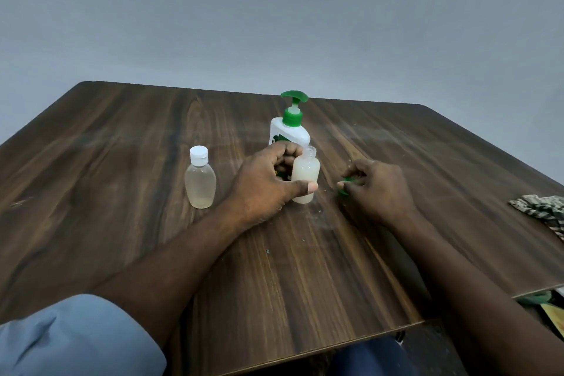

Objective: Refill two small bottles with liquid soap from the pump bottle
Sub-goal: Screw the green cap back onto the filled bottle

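The uncapped small bottle [306, 174] stands upright with its mouth open and cloudy whitish liquid inside. The left hand [265, 183] grips it: the thumb crosses the front low down and the curled fingers wrap the far side near the shoulder. Just right of those fingertips, apart from the bottle, the right hand [378, 189] rests low on the table [122, 146] with its fingers curled in, pinching a small green cap [345, 187] — only slivers of green show between the fingers. Directly beyond the left knuckles stands the pump bottle [290, 131], white with a green collar and pump head, its lower part hidden by the hand. To the left of the left hand, near the wrist side and not touching it, a second small bottle [200, 183] stands upright with its white flip cap on — pale liquid inside. Well to the right of the right hand, a patterned cloth [543, 210] lies at the table's edge. A light blue sleeve [76, 336] covers the left upper arm.
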